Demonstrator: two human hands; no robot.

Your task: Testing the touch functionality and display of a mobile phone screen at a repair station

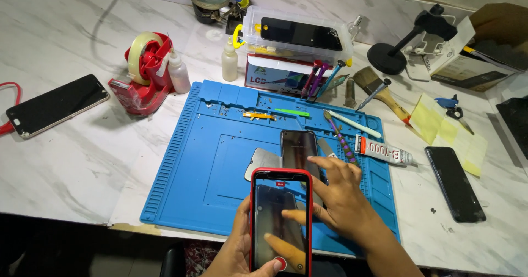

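Note:
My left hand (pixel 237 250) holds a phone in a red case (pixel 281 222) upright near the bottom of the view, thumb on its lower edge; its lit screen shows a camera picture. My right hand (pixel 336 195) reaches past the red phone with fingers spread, fingertips touching a dark phone (pixel 297 150) that lies on the blue work mat (pixel 192 167). A grey metal back plate (pixel 263 161) lies just left of that dark phone.
On the mat: screwdrivers (pixel 341 139), a white tool, a green strip, an orange part. A glue tube (pixel 383 151), brush (pixel 379 90), yellow papers, a dark phone (pixel 455 183) lie right. A red tape dispenser (pixel 142 71), small bottles, a black phone (pixel 56 104) sit left. A clear plastic box (pixel 297 38) stands behind.

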